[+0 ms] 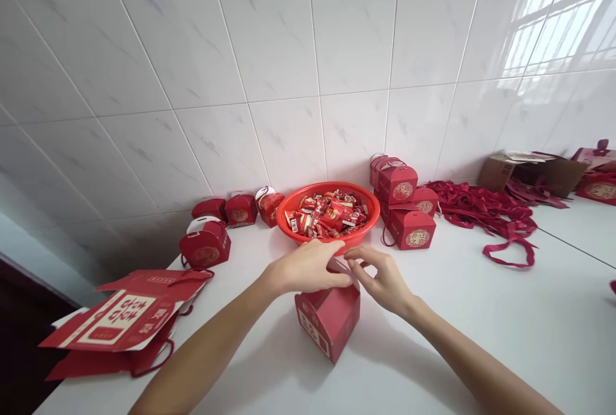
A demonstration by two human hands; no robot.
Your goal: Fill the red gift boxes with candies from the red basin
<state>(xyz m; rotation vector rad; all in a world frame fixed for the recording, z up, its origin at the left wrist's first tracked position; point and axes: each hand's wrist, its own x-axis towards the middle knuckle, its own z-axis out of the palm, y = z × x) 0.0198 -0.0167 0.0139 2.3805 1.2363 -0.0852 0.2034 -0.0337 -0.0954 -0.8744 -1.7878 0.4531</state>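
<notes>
A red paper gift box (341,325) with a pale printed label on one face stands on the white table in front of me. My left hand (310,267) reaches across its top, with thumb and fingers about the upper flaps. From the other side my right hand (380,274) has thumb and forefinger pinched at the top edge of the same box. The two hands' fingertips nearly meet there, and they partly hide the flaps. Right behind the hands is a red plastic basket (283,222) heaped with wrapped candies (332,213).
Folded red paper bags (128,319) lie at the table's left edge. Several small red boxes (206,245) stand left of the basket, with more stacked boxes (411,229) on its right. Dark red ribbons (481,210) and a cardboard box (495,172) lie along the tiled wall.
</notes>
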